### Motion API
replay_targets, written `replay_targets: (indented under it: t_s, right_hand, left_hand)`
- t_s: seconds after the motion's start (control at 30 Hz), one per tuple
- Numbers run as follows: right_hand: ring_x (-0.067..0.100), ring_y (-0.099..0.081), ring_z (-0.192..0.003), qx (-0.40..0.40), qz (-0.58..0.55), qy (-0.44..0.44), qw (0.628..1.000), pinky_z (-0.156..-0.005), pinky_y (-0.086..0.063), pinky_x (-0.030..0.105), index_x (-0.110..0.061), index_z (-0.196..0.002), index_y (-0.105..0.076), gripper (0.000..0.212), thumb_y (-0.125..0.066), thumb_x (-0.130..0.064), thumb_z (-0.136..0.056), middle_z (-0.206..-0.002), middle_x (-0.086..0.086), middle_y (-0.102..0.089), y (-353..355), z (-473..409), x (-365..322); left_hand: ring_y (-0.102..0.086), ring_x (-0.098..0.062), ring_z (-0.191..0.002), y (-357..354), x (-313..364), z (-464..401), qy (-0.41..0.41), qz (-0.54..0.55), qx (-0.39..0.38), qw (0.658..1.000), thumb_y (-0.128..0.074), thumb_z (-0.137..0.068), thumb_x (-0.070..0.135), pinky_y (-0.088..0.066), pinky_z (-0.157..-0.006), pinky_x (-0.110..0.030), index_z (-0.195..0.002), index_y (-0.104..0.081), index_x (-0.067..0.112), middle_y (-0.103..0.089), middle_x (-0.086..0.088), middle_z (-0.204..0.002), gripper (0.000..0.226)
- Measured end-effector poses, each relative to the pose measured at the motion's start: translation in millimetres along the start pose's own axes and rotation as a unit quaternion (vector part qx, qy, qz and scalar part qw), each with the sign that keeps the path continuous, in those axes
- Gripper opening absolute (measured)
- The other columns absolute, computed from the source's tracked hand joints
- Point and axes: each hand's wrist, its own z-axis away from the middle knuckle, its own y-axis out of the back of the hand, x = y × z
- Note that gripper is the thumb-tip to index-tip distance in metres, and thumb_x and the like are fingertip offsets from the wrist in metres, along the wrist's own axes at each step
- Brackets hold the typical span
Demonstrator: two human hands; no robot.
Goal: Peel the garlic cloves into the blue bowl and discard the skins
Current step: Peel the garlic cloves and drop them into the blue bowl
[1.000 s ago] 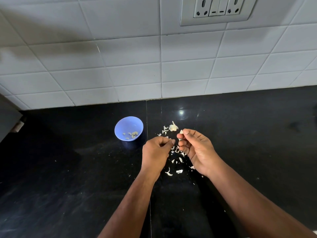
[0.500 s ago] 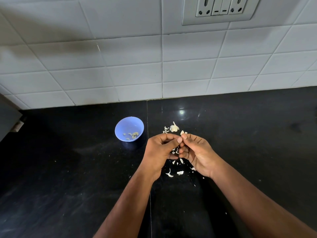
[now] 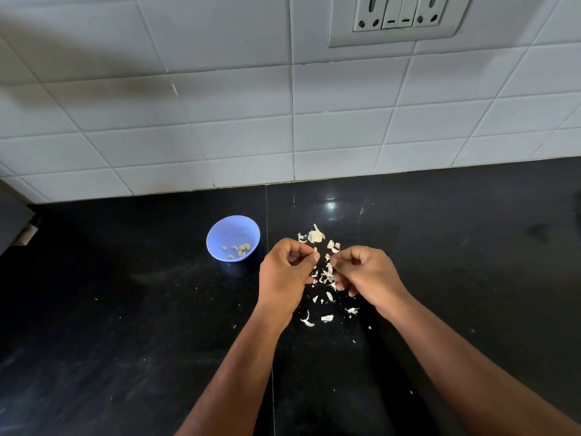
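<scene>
The blue bowl (image 3: pixel 220 234) stands on the black counter (image 3: pixel 125 309), holding several peeled cloves (image 3: pixel 241 248). Just right of it my left hand (image 3: pixel 284 275) has curled fingers, thumb and forefinger pinching a small pale scrap of garlic skin. A short gap away, my right hand (image 3: pixel 366 273) curls round a garlic clove that is mostly hidden, with pale skin showing at its fingertips. A garlic piece (image 3: pixel 315 236) lies on the counter behind the hands. Torn skins (image 3: pixel 327 318) are scattered beneath and in front of the hands.
A white tiled wall (image 3: pixel 220 121) rises behind the counter, with a socket panel (image 3: pixel 396 17) at the top right. A dark object (image 3: pixel 14 221) sits at the left edge. A seam in the counter runs between bowl and hands.
The hands came together over the skins half a second ago and have now drawn slightly apart. The left hand has pulled away to the left with a pale scrap.
</scene>
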Motion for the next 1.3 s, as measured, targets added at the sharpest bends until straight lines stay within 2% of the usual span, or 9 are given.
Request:
replay_targets:
  t_s: [0.07,0.23,0.47,0.63,0.73,0.87,1.0,1.13,1.3]
  right_hand:
    - [0.020,-0.073,-0.062,0.019,0.065,0.014,0.998,-0.055,-0.057,0.035,-0.013,-0.094,-0.073,0.016,-0.069,-0.027,-0.101,-0.074,0.008,-0.075,0.7,-1.6,-1.1]
    - [0.018,-0.075,-0.092,-0.074,0.026,0.059,0.995,-0.071,-0.062,0.033,-0.026,-0.139,-0.061,0.045,-0.046,0.001,-0.106,-0.108,-0.001,-0.074,-5.6,1.2,-4.4]
    - [0.027,-0.073,-0.080,-0.005,0.006,0.109,0.994,-0.073,-0.059,0.040,-0.024,-0.096,-0.080,0.010,-0.072,-0.020,-0.098,-0.085,0.001,-0.078,-16.4,3.0,-4.9]
    - [0.017,-0.069,-0.077,-0.039,-0.146,0.013,0.988,-0.062,-0.056,0.028,-0.005,-0.101,-0.077,0.016,-0.075,-0.020,-0.096,-0.086,0.006,-0.076,-18.3,2.5,-8.0]
    - [0.016,-0.066,-0.073,-0.040,-0.162,0.024,0.986,-0.059,-0.054,0.027,-0.001,-0.095,-0.075,0.021,-0.072,-0.021,-0.098,-0.085,0.007,-0.076,-18.6,1.7,-7.1]
    - [0.018,-0.065,-0.070,-0.020,-0.153,0.047,0.987,-0.057,-0.054,0.028,-0.002,-0.094,-0.076,0.023,-0.068,-0.022,-0.101,-0.083,0.014,-0.073,-20.6,0.6,-5.3]
    - [0.018,-0.063,-0.070,-0.009,-0.135,0.070,0.988,-0.058,-0.054,0.030,-0.004,-0.094,-0.073,0.024,-0.064,-0.024,-0.104,-0.083,0.017,-0.072,-22.4,-2.0,-5.7]
    - [0.012,-0.065,-0.070,0.021,-0.136,0.034,0.990,-0.060,-0.052,0.028,-0.010,-0.098,-0.073,0.020,-0.061,-0.025,-0.106,-0.081,-0.001,-0.070,-20.4,-7.2,-5.7]
    - [0.018,-0.075,-0.068,0.022,0.010,0.027,0.999,-0.048,-0.052,0.032,-0.019,-0.102,-0.076,0.015,-0.062,-0.014,-0.104,-0.090,0.006,-0.078,-14.5,-8.9,-0.9]
  left_hand:
    - [-0.073,-0.010,-0.086,0.6,-2.3,-0.1,-0.015,-0.032,0.004,0.999,-0.082,-0.092,0.014,-0.066,-0.074,-0.035,-0.095,-0.072,0.023,-0.076,0.005,-0.090,0.014]
    - [-0.068,0.002,-0.083,-2.1,-2.4,3.7,-0.061,-0.109,-0.004,0.992,-0.081,-0.092,0.016,-0.057,-0.075,-0.018,-0.104,-0.068,0.029,-0.072,0.009,-0.090,0.022]
    - [-0.067,-0.001,-0.085,-4.6,-0.1,6.6,-0.101,-0.162,0.000,0.982,-0.076,-0.092,0.008,-0.053,-0.074,-0.013,-0.099,-0.067,0.033,-0.071,0.010,-0.090,0.028]
    - [-0.069,0.000,-0.088,-4.2,-1.2,7.4,-0.096,-0.098,0.027,0.990,-0.080,-0.092,0.009,-0.054,-0.076,-0.013,-0.098,-0.069,0.033,-0.073,0.013,-0.088,0.027]
    - [-0.075,-0.011,-0.091,-3.7,-3.4,7.4,-0.047,0.008,0.028,0.998,-0.084,-0.089,0.010,-0.062,-0.086,-0.030,-0.102,-0.072,0.029,-0.077,0.008,-0.095,0.026]
    - [-0.079,-0.028,-0.090,-4.1,1.7,8.7,0.019,0.120,-0.022,0.992,-0.080,-0.092,0.005,-0.065,-0.083,-0.035,-0.116,-0.075,0.018,-0.080,-0.008,-0.098,0.027]
    - [-0.077,-0.024,-0.085,-2.8,1.7,8.8,0.054,0.146,-0.057,0.986,-0.078,-0.094,0.009,-0.063,-0.079,-0.032,-0.107,-0.081,0.011,-0.080,-0.014,-0.094,0.013]
    - [-0.073,-0.018,-0.081,-2.9,-4.4,4.8,0.065,0.154,-0.017,0.986,-0.077,-0.097,0.016,-0.063,-0.072,-0.030,-0.102,-0.081,0.011,-0.076,-0.006,-0.084,0.008]
    - [-0.072,-0.014,-0.081,-2.1,-6.8,2.8,0.058,0.138,-0.019,0.989,-0.065,-0.105,0.024,-0.064,-0.076,-0.032,-0.105,-0.079,0.011,-0.075,-0.002,-0.083,0.019]
